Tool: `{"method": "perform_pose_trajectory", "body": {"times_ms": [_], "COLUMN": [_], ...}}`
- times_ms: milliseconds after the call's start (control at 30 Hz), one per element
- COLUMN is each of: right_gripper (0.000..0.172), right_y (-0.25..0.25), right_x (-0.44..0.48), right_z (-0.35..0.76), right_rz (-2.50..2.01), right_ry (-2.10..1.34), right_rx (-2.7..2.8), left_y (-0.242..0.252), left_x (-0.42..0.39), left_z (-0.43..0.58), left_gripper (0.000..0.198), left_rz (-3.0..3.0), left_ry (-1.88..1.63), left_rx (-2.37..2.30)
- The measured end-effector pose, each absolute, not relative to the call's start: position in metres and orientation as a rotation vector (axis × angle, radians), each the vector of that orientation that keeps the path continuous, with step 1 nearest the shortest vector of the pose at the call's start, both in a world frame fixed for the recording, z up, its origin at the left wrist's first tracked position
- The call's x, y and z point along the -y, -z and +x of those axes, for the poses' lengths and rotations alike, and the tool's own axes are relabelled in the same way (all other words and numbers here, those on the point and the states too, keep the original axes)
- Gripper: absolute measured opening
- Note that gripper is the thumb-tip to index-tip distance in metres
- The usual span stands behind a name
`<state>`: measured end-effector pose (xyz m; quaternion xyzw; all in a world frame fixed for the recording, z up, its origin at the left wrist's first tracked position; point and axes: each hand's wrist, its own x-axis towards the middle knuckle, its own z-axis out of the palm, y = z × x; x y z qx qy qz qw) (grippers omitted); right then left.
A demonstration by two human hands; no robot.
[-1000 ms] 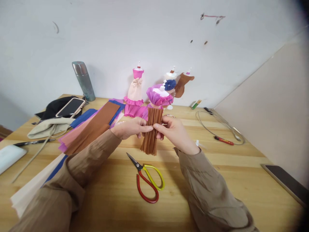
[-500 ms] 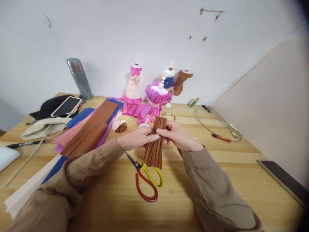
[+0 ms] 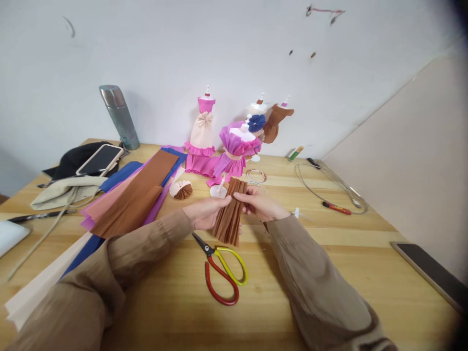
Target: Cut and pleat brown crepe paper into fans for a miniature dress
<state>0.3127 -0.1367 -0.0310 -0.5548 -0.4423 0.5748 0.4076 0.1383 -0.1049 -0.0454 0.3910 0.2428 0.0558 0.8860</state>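
Between my two hands is a strip of brown crepe paper (image 3: 228,222), gathered into narrow lengthwise pleats. My left hand (image 3: 206,212) pinches its left side, thumb on top and the fingers mostly hidden beneath. On the upper right edge, my right hand (image 3: 261,202) grips it between thumb and bent fingers. Scissors (image 3: 222,273) with one red and one yellow handle lie on the table just below the paper. Behind my left hand stands the white round base (image 3: 218,191) of a small dress form. A pleated cream-and-brown paper rosette (image 3: 181,189) lies to the left.
Small dress forms in paper dresses, one pink and cream (image 3: 202,131), one purple (image 3: 236,148), stand by the wall. Layered crepe paper sheets (image 3: 135,190) lie left, near a phone (image 3: 100,159) and a flask (image 3: 120,117). A cable (image 3: 329,187) and a dark phone-like slab (image 3: 431,273) are right.
Both hands have shifted slightly left with the pleated brown paper. Its lower end has lifted off the scissor handles, and my left thumb now sits higher on it.
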Motion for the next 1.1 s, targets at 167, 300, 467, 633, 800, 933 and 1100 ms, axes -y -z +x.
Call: {"method": "perform_pose_trajectory", "body": {"times_ms": [167,300,467,633,800,933,1100], "right_gripper": [0.034,0.031,0.035,0.042,0.046,0.041,0.032], "right_y": [0.038,0.038,0.035,0.038,0.04,0.041,0.044], "right_x": [0.134,0.134,0.133,0.133,0.134,0.134,0.131], "right_z": [0.314,0.316,0.316,0.314,0.309,0.309,0.311], "right_rz": [-1.393,-1.364,-1.294,-1.265,-1.234,-1.133,-1.041], "right_ry": [-1.453,-1.497,-1.561,-1.554,-1.489,-1.507,-1.557], "right_rx": [1.05,1.011,0.963,0.942,0.929,0.887,0.816], "left_y": [0.048,0.042,0.042,0.045,0.044,0.041,0.038], "left_x": [0.108,0.114,0.116,0.121,0.125,0.127,0.125], "left_z": [0.141,0.144,0.144,0.143,0.145,0.144,0.144], "left_gripper": [0.058,0.059,0.049,0.04,0.031,0.028,0.031], "left_rz": [0.721,0.723,0.843,0.978,1.082,1.175,1.168], "left_ry": [-0.095,-0.117,-0.123,-0.167,-0.22,-0.276,-0.39], "left_rx": [-0.516,-0.654,-0.732,-0.737,-0.739,-0.665,-0.713]}}
